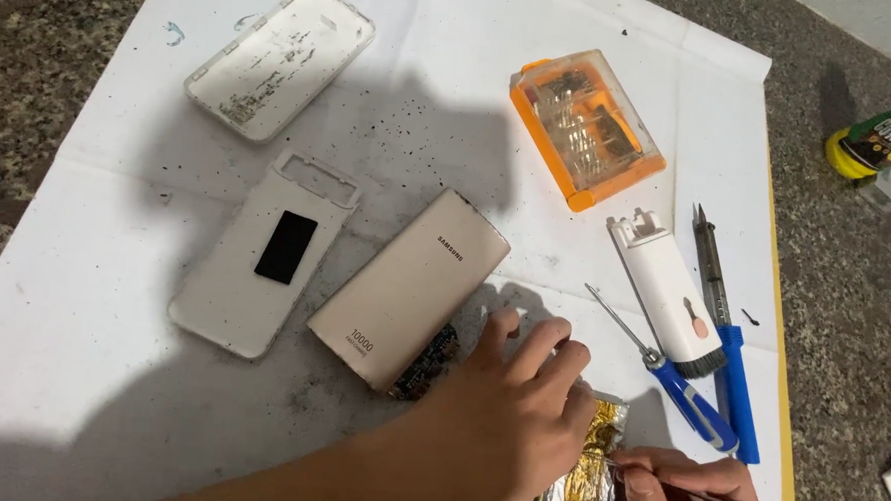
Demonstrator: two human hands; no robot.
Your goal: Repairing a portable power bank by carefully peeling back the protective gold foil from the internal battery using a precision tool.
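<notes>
Here, left hand (514, 404) at 6 o'clock, fingers loosely spread, pressing flat on a silver foil-wrapped cell (588, 467) with gold patches. Right hand (680, 488) at 5 o'clock, fingers pinched together on a thin metal tool (700, 497), tip touching the cell's right edge. Beige power bank shell (411, 284) near centre, just beside the left hand at its 10 o'clock, circuit board (424, 365) poking out. Blue screwdriver (665, 375) at 4 o'clock. Orange bit case (586, 126) at 1 o'clock.
</notes>
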